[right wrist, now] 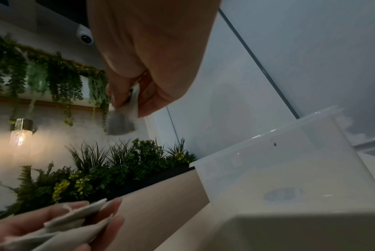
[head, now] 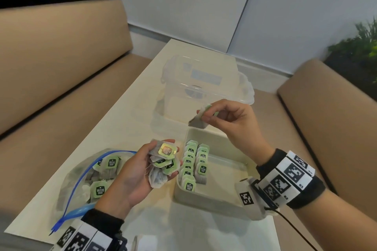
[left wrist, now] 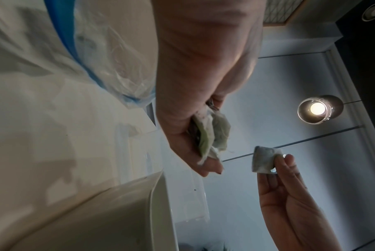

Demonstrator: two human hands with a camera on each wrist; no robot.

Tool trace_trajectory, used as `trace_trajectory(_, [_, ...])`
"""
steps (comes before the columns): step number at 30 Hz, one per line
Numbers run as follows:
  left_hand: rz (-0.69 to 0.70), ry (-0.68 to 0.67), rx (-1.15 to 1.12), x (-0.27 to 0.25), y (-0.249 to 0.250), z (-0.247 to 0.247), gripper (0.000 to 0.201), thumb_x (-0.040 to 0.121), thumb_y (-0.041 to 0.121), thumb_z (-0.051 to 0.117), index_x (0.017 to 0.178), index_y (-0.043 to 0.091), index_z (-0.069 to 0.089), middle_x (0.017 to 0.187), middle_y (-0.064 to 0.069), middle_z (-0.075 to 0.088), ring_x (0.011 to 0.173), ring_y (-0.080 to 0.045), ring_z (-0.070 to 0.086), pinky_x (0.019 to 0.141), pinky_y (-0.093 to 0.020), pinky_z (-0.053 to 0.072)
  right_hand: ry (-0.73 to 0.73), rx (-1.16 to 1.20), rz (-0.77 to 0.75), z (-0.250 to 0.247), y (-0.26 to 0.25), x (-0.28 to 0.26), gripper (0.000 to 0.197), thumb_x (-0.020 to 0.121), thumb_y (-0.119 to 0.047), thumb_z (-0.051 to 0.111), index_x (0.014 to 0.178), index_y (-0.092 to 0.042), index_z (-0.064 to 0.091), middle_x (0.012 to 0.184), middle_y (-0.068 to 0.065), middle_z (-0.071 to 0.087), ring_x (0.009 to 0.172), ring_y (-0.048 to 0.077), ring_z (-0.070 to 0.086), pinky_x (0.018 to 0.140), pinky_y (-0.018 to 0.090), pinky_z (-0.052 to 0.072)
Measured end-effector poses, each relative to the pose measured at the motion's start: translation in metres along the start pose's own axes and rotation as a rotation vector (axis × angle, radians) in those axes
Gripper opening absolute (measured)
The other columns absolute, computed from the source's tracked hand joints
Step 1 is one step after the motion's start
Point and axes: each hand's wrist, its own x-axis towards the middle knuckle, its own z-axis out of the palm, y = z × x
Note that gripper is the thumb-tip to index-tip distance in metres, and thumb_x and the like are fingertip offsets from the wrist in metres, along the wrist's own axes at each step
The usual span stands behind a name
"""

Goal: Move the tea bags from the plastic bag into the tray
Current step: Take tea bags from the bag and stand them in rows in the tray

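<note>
1. The bag (head: 81, 179) lies open at the table's left, tea bags still inside; a snagged string could drag extras out.
2. The left hand (head: 130, 177) cups a loose stack (head: 163, 161) in half-curled fingers; tilting may spill it short of the tray.
3. The tray (head: 224, 173) holds two upright rows (head: 193, 163) at its left; a careless drop could topple them.
4. The right hand (head: 230, 120) pinches one tea bag (head: 199, 121) above the tray's far edge; released there, it might land outside.
</note>
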Motion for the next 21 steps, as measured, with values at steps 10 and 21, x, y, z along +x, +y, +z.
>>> trace_trajectory(10, [0.005, 0.031, -0.023, -0.003, 0.003, -0.004, 0.036, 0.088, 0.030, 0.044, 0.107, 0.007, 0.064, 0.106, -0.016, 0.058, 0.090, -0.033, 0.053, 0.059, -0.033, 0.058, -0.483, -0.670, 0.454, -0.027, 0.039, -0.005, 0.030, 0.083, -0.002, 0.065, 0.098, -0.025, 0.053, 0.074, -0.007, 0.069, 0.064, 0.002, 0.062, 0.071, 0.018, 0.051])
trace_trajectory(21, [0.003, 0.038, -0.047, 0.000, 0.003, -0.016, 0.036, 0.096, 0.031, 0.036, 0.106, 0.009, 0.064, 0.102, -0.011, 0.067, 0.076, -0.029, 0.070, 0.062, -0.034, 0.058, -0.873, -0.902, 0.810, -0.006, 0.108, -0.010, 0.030, 0.078, -0.009, 0.073, 0.068, -0.020, 0.047, 0.073, -0.002, 0.060, 0.057, 0.007, 0.058, 0.051, 0.015, 0.043])
